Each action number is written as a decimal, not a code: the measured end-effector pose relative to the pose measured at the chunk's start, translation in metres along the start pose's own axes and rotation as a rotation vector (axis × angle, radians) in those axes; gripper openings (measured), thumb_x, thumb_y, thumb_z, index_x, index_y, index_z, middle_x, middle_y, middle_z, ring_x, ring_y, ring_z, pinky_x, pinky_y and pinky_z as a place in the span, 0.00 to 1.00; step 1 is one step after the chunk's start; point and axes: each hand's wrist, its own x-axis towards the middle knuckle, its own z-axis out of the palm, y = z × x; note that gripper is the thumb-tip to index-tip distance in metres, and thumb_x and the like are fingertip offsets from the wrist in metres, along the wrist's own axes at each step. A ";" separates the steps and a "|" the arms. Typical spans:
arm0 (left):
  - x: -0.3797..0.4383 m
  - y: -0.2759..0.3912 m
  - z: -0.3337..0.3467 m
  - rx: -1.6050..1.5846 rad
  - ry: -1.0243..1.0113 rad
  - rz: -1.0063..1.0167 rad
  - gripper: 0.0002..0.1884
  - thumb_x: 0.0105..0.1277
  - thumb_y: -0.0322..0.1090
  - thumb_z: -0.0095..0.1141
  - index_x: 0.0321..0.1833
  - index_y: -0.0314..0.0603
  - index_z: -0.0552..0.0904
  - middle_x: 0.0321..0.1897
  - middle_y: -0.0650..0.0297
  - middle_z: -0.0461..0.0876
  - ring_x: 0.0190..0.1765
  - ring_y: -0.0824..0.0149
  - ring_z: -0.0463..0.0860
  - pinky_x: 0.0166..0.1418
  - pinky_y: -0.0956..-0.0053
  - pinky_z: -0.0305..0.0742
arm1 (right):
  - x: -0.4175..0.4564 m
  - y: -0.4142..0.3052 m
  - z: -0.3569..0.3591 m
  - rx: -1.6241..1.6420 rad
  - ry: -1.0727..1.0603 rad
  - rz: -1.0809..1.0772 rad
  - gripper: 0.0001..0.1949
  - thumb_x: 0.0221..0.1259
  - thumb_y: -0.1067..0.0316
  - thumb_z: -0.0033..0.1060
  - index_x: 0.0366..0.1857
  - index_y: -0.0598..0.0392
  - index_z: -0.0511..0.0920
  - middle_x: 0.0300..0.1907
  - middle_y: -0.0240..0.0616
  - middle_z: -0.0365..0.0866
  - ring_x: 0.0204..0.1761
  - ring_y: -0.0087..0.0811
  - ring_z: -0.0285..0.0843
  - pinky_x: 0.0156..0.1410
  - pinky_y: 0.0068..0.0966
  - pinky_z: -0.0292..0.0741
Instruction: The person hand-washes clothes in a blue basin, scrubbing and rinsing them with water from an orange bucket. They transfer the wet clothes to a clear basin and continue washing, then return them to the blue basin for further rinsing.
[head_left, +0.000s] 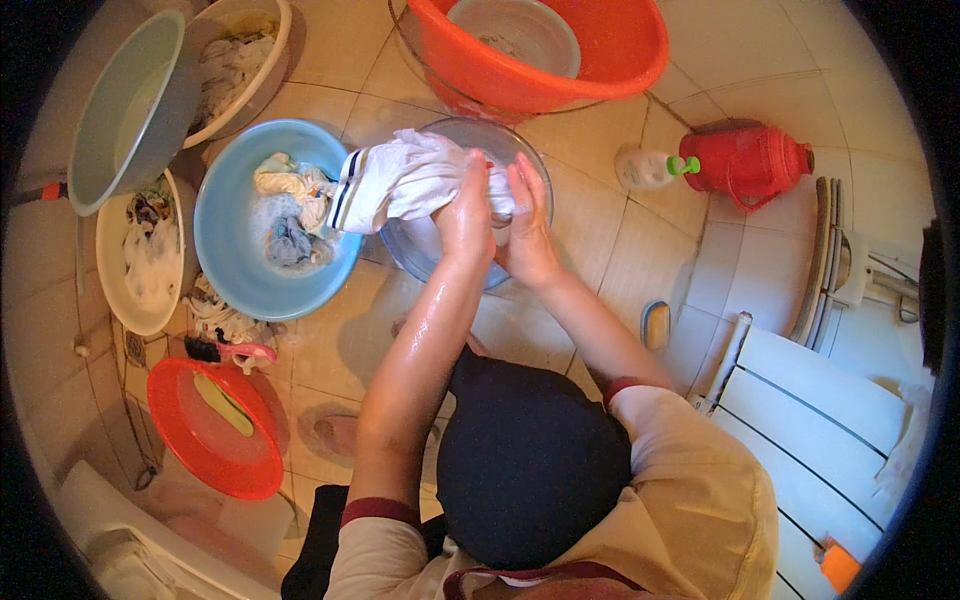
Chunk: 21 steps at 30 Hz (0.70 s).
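Note:
A white knit garment (405, 176) with dark stripes along its band is bunched between my two hands. My left hand (466, 214) grips its gathered part, and the striped end hangs to the left. With fingers extended, my right hand (531, 232) presses the garment's other end from the right. Both hands are above a greyish see-through basin (491, 133), whose contents are mostly hidden. To the left, a light blue basin (232, 202) contains suds, a pale yellow cloth (281, 180) and a blue-grey cloth (291, 244). The striped end overlaps this basin's right rim.
A large orange-red tub (622, 56) holding a smaller basin stands ahead. Several basins line the left, with a scrub brush (232, 351) above a red basin (161, 420). Rightward are a bottle with a green cap (645, 169), a red thermos flask (742, 161) and a white slatted rack (810, 405).

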 end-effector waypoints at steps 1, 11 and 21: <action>-0.002 -0.005 0.001 -0.019 0.005 -0.039 0.17 0.65 0.31 0.60 0.55 0.36 0.76 0.46 0.62 0.80 0.47 0.70 0.79 0.52 0.73 0.74 | -0.007 0.018 0.007 0.144 0.020 0.137 0.50 0.40 0.71 0.77 0.71 0.43 0.52 0.69 0.54 0.52 0.68 0.48 0.58 0.70 0.40 0.62; 0.010 -0.006 -0.029 0.392 -0.240 0.362 0.16 0.63 0.26 0.58 0.54 0.36 0.79 0.45 0.62 0.83 0.49 0.64 0.80 0.57 0.68 0.72 | 0.017 0.002 0.009 0.244 -0.115 0.305 0.28 0.44 0.64 0.75 0.53 0.54 0.73 0.44 0.44 0.81 0.47 0.36 0.80 0.54 0.33 0.75; 0.022 0.029 -0.034 0.258 -0.828 -0.057 0.35 0.57 0.22 0.54 0.71 0.41 0.63 0.63 0.59 0.71 0.63 0.61 0.71 0.59 0.64 0.75 | 0.022 0.018 -0.011 0.732 -0.686 0.566 0.16 0.43 0.64 0.70 0.37 0.54 0.78 0.34 0.33 0.80 0.36 0.27 0.78 0.41 0.26 0.75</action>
